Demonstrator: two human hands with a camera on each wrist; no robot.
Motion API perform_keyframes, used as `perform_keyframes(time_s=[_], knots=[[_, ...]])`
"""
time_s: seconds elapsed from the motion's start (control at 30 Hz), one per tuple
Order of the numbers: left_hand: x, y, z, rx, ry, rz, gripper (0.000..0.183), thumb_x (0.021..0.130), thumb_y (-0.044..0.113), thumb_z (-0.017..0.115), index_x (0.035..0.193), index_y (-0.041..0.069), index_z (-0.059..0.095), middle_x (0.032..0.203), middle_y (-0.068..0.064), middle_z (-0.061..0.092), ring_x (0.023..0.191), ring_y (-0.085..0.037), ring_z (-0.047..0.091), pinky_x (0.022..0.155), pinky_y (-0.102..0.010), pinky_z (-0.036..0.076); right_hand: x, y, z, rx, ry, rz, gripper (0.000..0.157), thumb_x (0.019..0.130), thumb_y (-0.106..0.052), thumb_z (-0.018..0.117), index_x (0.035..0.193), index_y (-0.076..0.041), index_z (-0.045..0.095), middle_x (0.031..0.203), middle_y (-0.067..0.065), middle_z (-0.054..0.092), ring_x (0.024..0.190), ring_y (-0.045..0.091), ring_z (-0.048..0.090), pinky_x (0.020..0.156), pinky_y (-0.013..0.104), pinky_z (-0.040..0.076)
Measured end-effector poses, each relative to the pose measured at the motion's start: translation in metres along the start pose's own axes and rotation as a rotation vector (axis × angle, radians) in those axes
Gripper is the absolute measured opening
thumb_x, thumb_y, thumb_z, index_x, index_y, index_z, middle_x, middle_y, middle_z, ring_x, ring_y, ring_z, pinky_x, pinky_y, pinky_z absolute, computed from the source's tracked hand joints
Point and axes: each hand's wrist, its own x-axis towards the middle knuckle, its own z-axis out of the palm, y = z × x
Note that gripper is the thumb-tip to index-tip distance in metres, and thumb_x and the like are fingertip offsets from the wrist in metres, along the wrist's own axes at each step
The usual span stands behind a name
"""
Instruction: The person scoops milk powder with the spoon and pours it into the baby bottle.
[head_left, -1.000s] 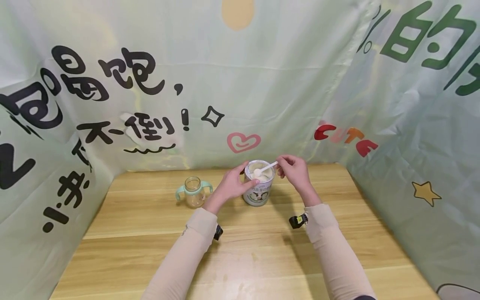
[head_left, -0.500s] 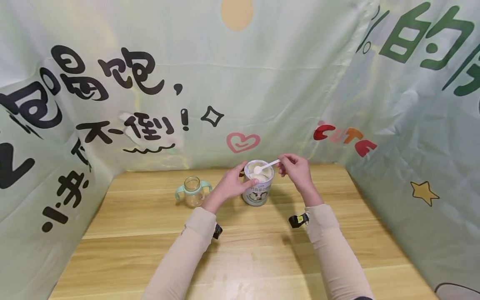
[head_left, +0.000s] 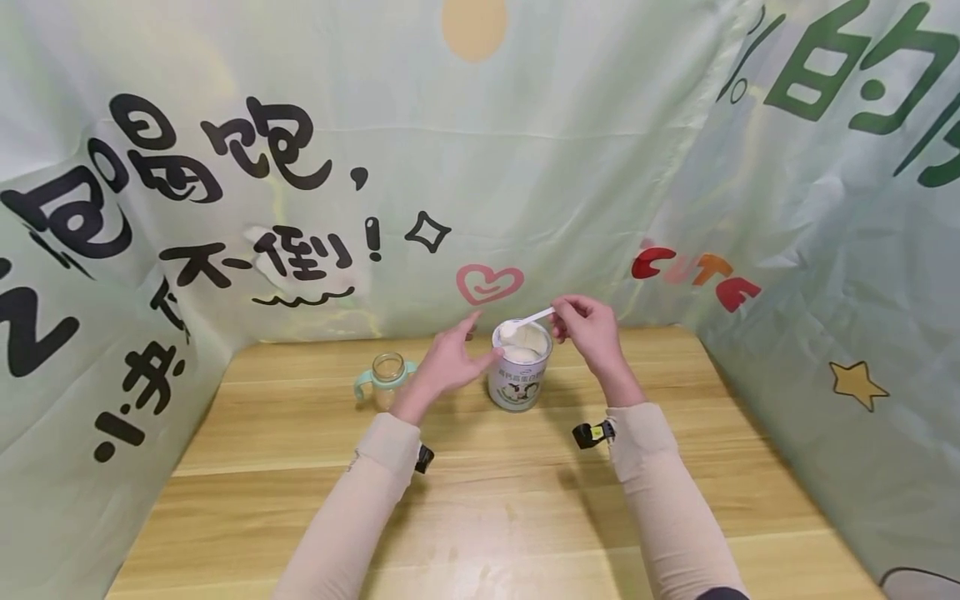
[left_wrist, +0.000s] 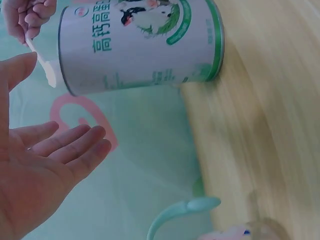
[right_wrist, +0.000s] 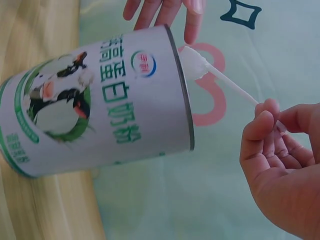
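An open milk powder can [head_left: 516,386] stands upright near the back of the table, pale powder showing inside. My right hand [head_left: 590,333] pinches the handle end of a white scoop [head_left: 534,317] whose bowl is over the can's mouth. In the right wrist view powder heaps in the scoop's bowl [right_wrist: 194,64]. My left hand [head_left: 452,360] is spread at the can's left, fingers extended; the left wrist view shows it holding nothing, apart from the can. Behind the left wrist sits a clear baby bottle [head_left: 386,387] with mint handles and no lid, partly hidden.
The wooden table [head_left: 480,517] runs up to a printed cloth backdrop [head_left: 570,183] close behind the can. More cloth walls rise along the left and right sides.
My left hand has let go of the can and moved left, now covering part of the bottle. The right hand has lifted the scoop slightly and shifted it left.
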Motion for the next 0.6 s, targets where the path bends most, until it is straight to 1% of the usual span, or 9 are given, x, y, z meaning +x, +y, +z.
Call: perform_keyframes(time_s=[0.07,0.2,0.3,0.5,0.6], knots=[[-0.001,-0.001,-0.004,0.010,0.015,0.002,0.088,0.095,0.048,0.075,0.165,0.011,0.035,0.152,-0.024,0.057,0.137,-0.040,0.059,0.112,-0.055,0.053,0.000,-0.003,0.004,0.021,-0.005,0.002,0.030,0.105,-0.022,0.065,0.117,0.005,0.071,0.088,0.011,0.073,0.064,0.009,0.065,0.061,0.022,0.059],[-0.003,-0.006,-0.014,0.029,0.038,-0.008,0.078,0.096,0.046,0.074,0.160,0.013,0.043,0.149,-0.021,0.060,0.136,-0.037,0.060,0.112,-0.054,0.053,0.002,-0.005,0.013,0.053,-0.023,-0.006,0.029,0.104,-0.019,0.065,0.117,0.007,0.071,0.081,0.001,0.072,0.063,0.008,0.064,0.061,0.022,0.059],[-0.007,-0.010,-0.023,0.038,0.055,-0.014,0.073,0.096,0.045,0.075,0.156,0.013,0.048,0.148,-0.018,0.061,0.136,-0.036,0.060,0.113,-0.053,0.052,0.003,-0.006,0.021,0.069,-0.045,-0.021,0.029,0.105,-0.018,0.064,0.116,0.007,0.070,0.079,-0.002,0.071,0.063,0.008,0.064,0.060,0.022,0.059],[-0.018,-0.019,-0.039,0.053,0.072,-0.001,0.072,0.096,0.039,0.076,0.155,0.009,0.049,0.151,-0.020,0.059,0.139,-0.037,0.057,0.116,-0.057,0.048,0.003,-0.008,0.037,0.082,-0.092,-0.018,0.029,0.105,-0.019,0.064,0.116,0.007,0.071,0.080,0.000,0.072,0.064,0.009,0.064,0.062,0.024,0.060],[-0.024,-0.027,-0.045,0.074,0.079,0.004,0.072,0.095,0.039,0.075,0.155,0.010,0.049,0.152,-0.019,0.059,0.141,-0.037,0.056,0.118,-0.058,0.046,0.003,-0.008,0.045,0.086,-0.114,-0.011,0.029,0.105,-0.018,0.063,0.117,0.008,0.070,0.079,-0.001,0.072,0.064,0.008,0.064,0.062,0.023,0.060]])
